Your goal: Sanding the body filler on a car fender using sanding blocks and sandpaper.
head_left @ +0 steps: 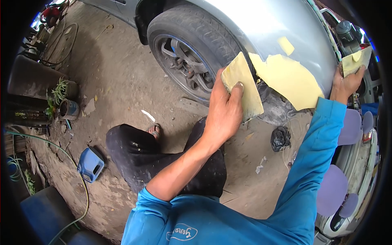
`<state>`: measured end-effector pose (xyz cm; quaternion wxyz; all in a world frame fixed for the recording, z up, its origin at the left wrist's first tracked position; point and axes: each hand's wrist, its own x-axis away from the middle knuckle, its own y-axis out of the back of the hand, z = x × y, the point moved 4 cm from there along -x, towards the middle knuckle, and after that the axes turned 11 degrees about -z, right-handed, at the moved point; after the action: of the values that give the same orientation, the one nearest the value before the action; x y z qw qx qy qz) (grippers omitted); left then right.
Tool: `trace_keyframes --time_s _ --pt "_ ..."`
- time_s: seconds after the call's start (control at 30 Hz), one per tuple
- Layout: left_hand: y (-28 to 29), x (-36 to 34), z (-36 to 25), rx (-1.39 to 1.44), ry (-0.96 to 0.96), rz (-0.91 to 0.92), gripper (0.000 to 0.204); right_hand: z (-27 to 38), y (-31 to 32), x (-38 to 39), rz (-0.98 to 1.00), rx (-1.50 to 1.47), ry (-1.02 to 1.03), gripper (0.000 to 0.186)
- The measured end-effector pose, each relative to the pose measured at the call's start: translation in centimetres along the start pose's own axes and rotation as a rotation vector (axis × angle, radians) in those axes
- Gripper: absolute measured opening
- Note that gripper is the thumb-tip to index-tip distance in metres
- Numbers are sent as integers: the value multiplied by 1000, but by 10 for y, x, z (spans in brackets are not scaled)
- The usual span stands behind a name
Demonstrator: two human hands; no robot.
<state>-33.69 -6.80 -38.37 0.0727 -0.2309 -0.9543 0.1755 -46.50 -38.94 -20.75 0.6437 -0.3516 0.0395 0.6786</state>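
Observation:
My left hand point(224, 108) is closed on a thin rectangular putty spreader point(247, 98), its thumb pressed on the flat face. The spreader is smeared pale yellow and stands in front of the tire's edge. At the far right, my raised right hand point(347, 83) grips a second, smaller-looking putty spreader point(365, 59) with a dab of yellow putty point(357, 56) on it. Between the hands, a broad patch of yellow body filler point(290, 81) covers the lower corner of the silver car's fender point(281, 20). A small filler patch point(286, 45) sits above it.
The car's wheel point(183, 61) stands just beyond my left hand. A blue plastic container point(91, 164), a hose point(86, 196) and a can point(68, 109) are on the dirt ground at left. A black plastic bag point(280, 139) and rounded purple pads point(332, 190) are at right.

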Motion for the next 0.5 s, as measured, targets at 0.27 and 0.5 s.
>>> trace_keyframes --time_s 0.27,0.5 --pt "0 22 29 0 -103 -91 38 -9 0 -4 28 12 -28 43" --pt "13 -1 26 132 -85 -56 35 -13 9 -22 146 70 -10 41"
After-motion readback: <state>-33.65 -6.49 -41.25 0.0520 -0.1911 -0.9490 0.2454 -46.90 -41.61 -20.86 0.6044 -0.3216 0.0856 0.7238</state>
